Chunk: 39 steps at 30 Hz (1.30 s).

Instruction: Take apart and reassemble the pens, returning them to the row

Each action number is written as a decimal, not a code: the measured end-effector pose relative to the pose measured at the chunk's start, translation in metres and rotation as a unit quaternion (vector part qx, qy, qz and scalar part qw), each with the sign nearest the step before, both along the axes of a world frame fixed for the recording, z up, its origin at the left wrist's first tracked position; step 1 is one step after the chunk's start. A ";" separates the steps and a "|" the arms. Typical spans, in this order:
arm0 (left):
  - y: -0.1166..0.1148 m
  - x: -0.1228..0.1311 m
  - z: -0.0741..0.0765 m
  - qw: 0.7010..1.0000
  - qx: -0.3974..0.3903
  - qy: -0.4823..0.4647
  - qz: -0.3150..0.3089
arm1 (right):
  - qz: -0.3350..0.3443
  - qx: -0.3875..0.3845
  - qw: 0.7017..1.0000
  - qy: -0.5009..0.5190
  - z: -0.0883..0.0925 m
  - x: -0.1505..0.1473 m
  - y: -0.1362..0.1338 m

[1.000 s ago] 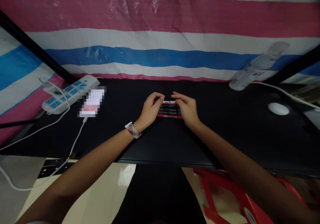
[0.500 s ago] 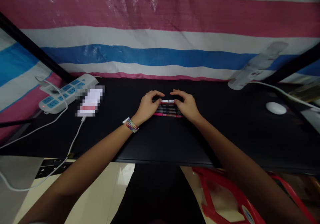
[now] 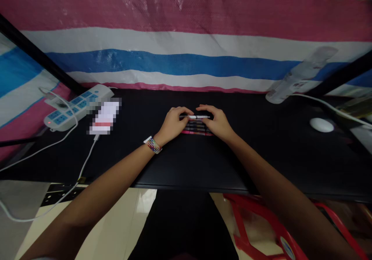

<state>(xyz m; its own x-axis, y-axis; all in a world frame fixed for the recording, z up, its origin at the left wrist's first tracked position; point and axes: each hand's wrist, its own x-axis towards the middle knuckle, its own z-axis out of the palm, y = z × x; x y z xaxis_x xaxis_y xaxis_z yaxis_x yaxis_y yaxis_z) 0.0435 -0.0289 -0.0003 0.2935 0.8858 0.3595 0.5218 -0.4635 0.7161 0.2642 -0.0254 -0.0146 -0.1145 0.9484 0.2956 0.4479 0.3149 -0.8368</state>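
Note:
Several pens (image 3: 197,127) lie side by side on the black table (image 3: 186,163), running left to right, with a pink one nearest me. At their far side is a white pen (image 3: 199,117). My left hand (image 3: 174,123), with a patterned band at the wrist, is closed on the white pen's left end between thumb and fingers. My right hand (image 3: 217,123) is at the right end of the pens, its thumb by the white pen and its index finger stretched apart above it.
On the left are a white power strip (image 3: 62,116) and a phone (image 3: 103,118) with its cable. At the right stand a clear bottle (image 3: 299,76) and a white mouse (image 3: 321,125). A striped sheet (image 3: 186,64) hangs behind. Below is a red stool (image 3: 261,217).
The white pen now shows more of its length and sits slightly apart from the other pens. My left fingers have moved slightly right, closing round its left end.

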 end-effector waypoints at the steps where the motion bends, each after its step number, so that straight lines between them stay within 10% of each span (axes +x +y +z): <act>1: 0.000 0.000 0.000 1.000 0.000 0.000 0.000 | -0.003 -0.006 1.000 0.012 0.000 0.000 0.000; 15: 0.003 -0.001 -0.004 0.970 -0.098 -0.220 -0.018 | -0.051 -0.032 0.981 0.182 0.000 -0.014 -0.009; 39: -0.059 -0.006 0.008 0.964 -0.123 -0.238 0.001 | -0.020 -0.079 0.975 0.208 0.000 -0.028 -0.070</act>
